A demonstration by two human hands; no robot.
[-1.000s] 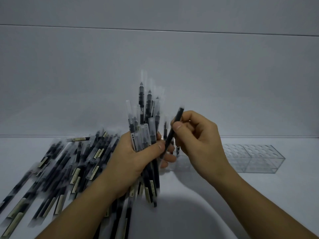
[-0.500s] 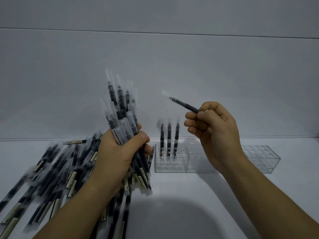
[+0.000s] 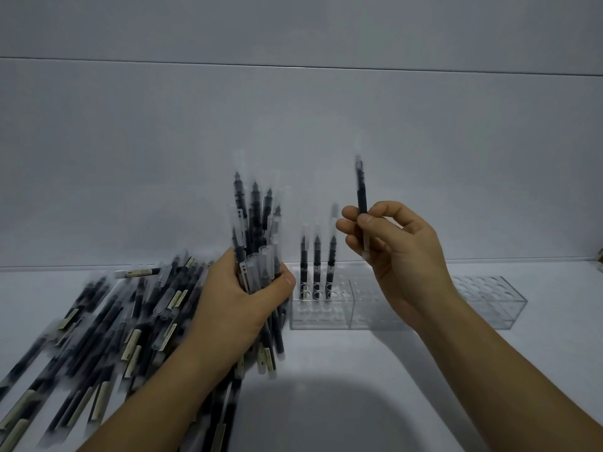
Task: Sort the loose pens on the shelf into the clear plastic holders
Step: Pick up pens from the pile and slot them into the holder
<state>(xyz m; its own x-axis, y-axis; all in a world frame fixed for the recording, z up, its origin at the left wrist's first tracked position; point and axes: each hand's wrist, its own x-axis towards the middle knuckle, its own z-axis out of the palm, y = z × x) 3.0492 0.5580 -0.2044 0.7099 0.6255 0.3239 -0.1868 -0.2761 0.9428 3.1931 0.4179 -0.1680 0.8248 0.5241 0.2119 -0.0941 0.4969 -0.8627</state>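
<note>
Three seated pens [image 3: 316, 265]: upright and side by side at the left end of the near clear holder [image 3: 321, 316], centre of the frame, clear caps up.
Right hand [image 3: 391, 252]: centre right, raised above the holder. Thumb and fingertips pinch a single black pen [image 3: 361, 190] low on its barrel. The pen is close to vertical and its upper end is blurred.
Left hand [image 3: 241, 305]: centre left. Fingers and thumb are wrapped round a bundle of pens [image 3: 254, 223], held upright like a sheaf, with the lower ends reaching down toward the shelf [image 3: 554, 337].
Loose pens [image 3: 107, 321]: a large heap lying flat across the lower left of the frame, on the white shelf. They overlap and cannot be counted.
Second holder [image 3: 489, 298]: right of centre, partly behind the right forearm. The holes that show appear unfilled.
Step in hand: judged to be feeding — one pen held singly and being lined up over the holder.
Progress: judged early, with three pens in and the heap and bundle outstanding.
Next move calls for: lowering the pen down and to the left into a free hole just beside the third seated pen. It should be kept plumb so the end meets the hole, not the rim, and does not knock its neighbours.
Risk: the holder looks light and may slide if struck sideways — a judgement only.
</note>
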